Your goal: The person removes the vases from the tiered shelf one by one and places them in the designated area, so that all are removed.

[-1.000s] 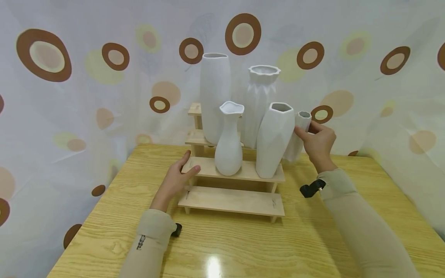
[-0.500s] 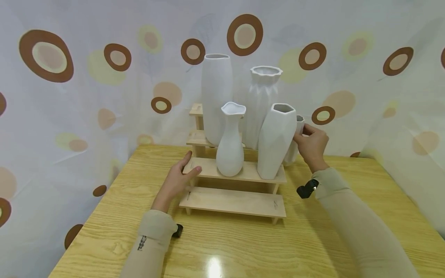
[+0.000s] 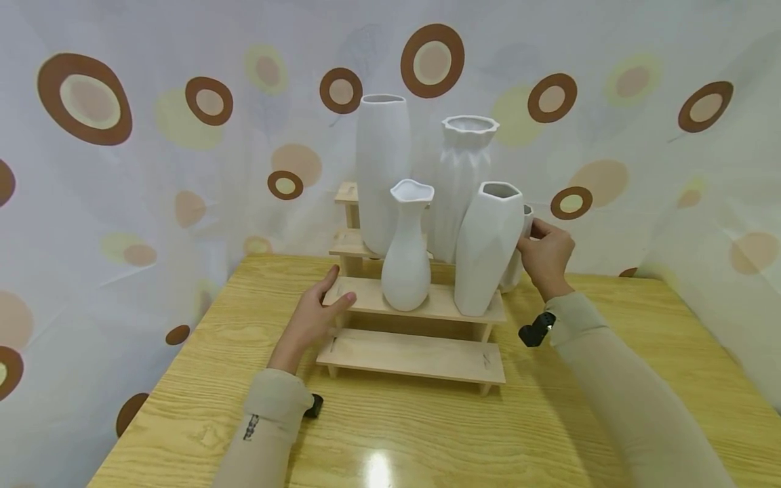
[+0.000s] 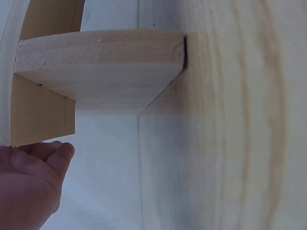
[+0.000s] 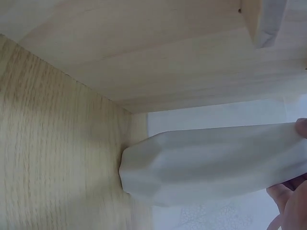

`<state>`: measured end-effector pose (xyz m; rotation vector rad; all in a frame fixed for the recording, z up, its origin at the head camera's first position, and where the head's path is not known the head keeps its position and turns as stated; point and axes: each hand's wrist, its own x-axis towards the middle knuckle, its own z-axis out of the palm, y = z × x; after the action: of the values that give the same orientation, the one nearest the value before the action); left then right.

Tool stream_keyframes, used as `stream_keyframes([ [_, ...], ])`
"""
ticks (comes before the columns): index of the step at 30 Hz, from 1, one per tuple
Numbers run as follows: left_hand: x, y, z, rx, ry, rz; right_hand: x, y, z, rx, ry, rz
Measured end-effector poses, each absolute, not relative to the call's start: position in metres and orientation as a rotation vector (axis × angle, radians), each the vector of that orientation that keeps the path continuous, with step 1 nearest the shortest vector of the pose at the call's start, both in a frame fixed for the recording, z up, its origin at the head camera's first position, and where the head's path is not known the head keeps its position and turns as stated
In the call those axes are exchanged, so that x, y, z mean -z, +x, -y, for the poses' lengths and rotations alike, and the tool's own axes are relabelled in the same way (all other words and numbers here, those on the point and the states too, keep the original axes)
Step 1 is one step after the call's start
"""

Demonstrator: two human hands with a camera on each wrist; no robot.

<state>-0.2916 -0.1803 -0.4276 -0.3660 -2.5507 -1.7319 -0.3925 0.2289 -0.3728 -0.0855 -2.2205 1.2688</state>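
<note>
In the head view my right hand (image 3: 548, 254) holds a slim white vase (image 3: 512, 276) near its top, at the right side of the stepped wooden stand (image 3: 410, 354). The right wrist view shows this faceted vase (image 5: 211, 165) with its base at the tabletop beside the stand's side board (image 5: 192, 62). A wider angular vase on the step partly hides it in the head view. My left hand (image 3: 312, 315) grips the stand's left end at the second step, thumb forward. The left wrist view has the left hand's fingers (image 4: 60, 160) curled against the board's end.
A curvy vase (image 3: 405, 271) and the angular vase (image 3: 488, 251) stand on the second step. Behind them rise a tall smooth vase (image 3: 383, 169) and a pleated vase (image 3: 466, 169) with a scalloped rim. A patterned cloth (image 3: 244, 61) hangs behind the wooden table (image 3: 201, 379).
My right hand has lowered the slim vase and brought it left, further behind the angular vase, then nearly stopped. The left hand keeps its place on the stand.
</note>
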Motion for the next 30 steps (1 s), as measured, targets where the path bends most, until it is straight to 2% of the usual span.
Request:
stream_keyframes([
  [30, 0.426, -0.291, 0.180, 1.733, -0.350, 2.557, 0.393, -0.400, -0.236, -1.175, -0.040, 2.188],
])
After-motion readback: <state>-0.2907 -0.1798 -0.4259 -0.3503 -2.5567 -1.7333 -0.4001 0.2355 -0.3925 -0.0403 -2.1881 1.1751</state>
